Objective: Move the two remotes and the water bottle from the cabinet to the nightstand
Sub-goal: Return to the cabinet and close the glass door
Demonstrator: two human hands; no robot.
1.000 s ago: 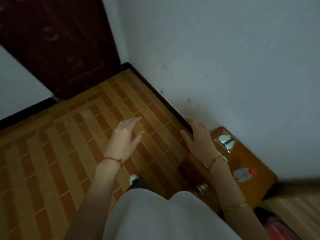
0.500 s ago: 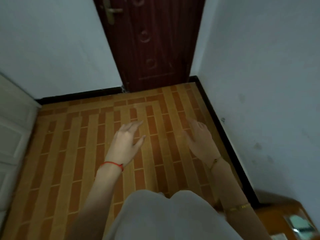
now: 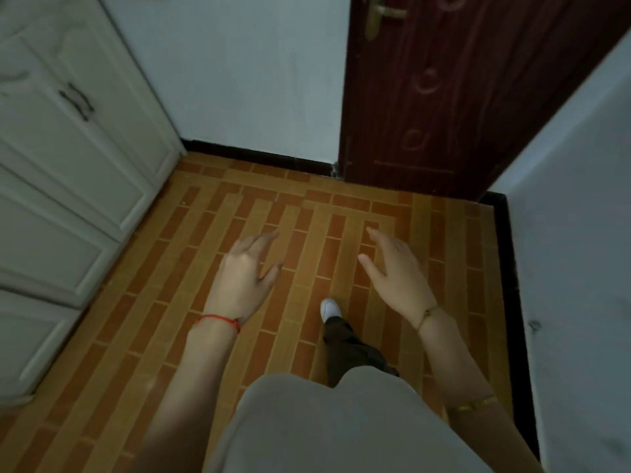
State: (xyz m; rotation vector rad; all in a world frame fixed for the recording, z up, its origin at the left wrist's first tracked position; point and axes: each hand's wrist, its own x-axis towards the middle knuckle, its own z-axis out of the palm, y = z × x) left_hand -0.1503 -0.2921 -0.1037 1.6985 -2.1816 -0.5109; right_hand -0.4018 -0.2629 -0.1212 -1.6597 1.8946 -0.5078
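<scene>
My left hand (image 3: 244, 274), with a red string at the wrist, hovers palm down over the tiled floor, fingers apart and holding nothing. My right hand (image 3: 396, 271), with a thin gold bracelet, is held out the same way, also holding nothing. A white cabinet (image 3: 68, 186) with panelled doors and a dark handle stands along the left side; only its front shows, not its top. No remote, water bottle or nightstand is in view.
An orange and brown brick-pattern floor (image 3: 307, 216) spreads ahead. A dark red door (image 3: 444, 97) with a brass handle stands at the far right, beside a pale wall (image 3: 573, 268) with black skirting. My foot in a white shoe (image 3: 329, 308) is stepping forward.
The view has swung left: the wooden nightstand with the bottle on it has left the frame at the right, and the white cabinet has come in at the left. Both hands stay held out.
</scene>
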